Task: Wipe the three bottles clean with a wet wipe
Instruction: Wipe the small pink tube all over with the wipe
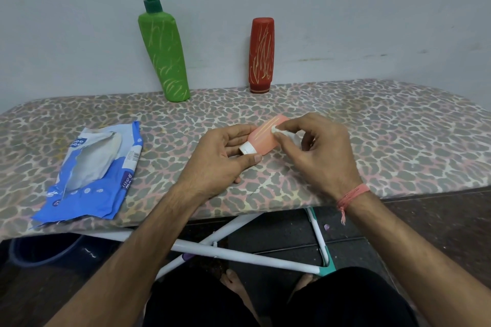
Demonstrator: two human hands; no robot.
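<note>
A small pink bottle (264,138) with a white cap lies tilted in my left hand (223,156), held between its fingers and thumb just above the patterned board. My right hand (318,151) pinches a small wad of white wet wipe (276,130) against the pink bottle's upper side, which carries pale streaks. A tall green pump bottle (167,56) leans against the wall at the back left, marked with pale scribbles. A red bottle (261,56) stands cap-down against the wall to its right, streaked the same way.
An open blue wet-wipe pack (95,170) lies on the left of the leopard-print ironing board (372,141). White crossed legs (239,252) and my feet show under the board's front edge. A dark tub (39,252) sits on the floor at lower left.
</note>
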